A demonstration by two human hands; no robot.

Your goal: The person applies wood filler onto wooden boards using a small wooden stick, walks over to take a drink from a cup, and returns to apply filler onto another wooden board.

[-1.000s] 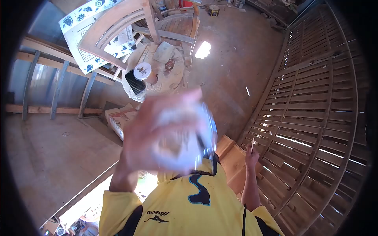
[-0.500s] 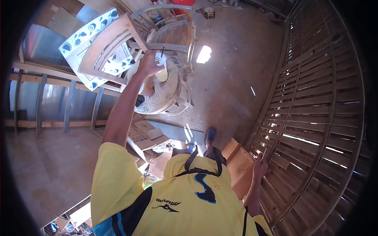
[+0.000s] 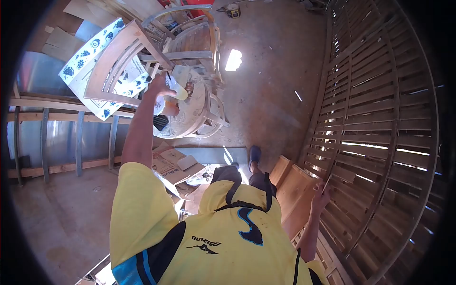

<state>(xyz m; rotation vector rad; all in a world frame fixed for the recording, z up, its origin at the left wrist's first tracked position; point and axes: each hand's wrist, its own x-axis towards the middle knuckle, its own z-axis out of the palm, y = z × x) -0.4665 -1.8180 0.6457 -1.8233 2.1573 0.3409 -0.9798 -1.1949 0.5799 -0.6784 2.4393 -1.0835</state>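
My left hand (image 3: 161, 87) is closed around a clear plastic cup (image 3: 179, 90) with a pale yellow drink and a dark straw. The cup leans over a round, dusty wooden stool or seat (image 3: 192, 121). Close below that hand, a second cup (image 3: 169, 109) with an orange drink lies or stands on the same surface; its exact pose is hard to tell. Beside it is a small dark object (image 3: 160, 122). At the lower right, my right hand (image 3: 320, 197) pinches a thin pale stick-like piece (image 3: 327, 184), whose kind I cannot make out.
A wooden chair back (image 3: 116, 69) and a fruit-printed box (image 3: 95, 52) stand at the upper left, with another wooden chair (image 3: 192, 45) behind. An opened cardboard box (image 3: 175, 164) lies by my feet. Wooden panels (image 3: 292, 185) and a slatted wall (image 3: 370, 137) line the right.
My left hand has shifted left and slightly down with the yellow drink cup, which now tilts more. My right hand still holds the thin piece. The whole view has moved a little.
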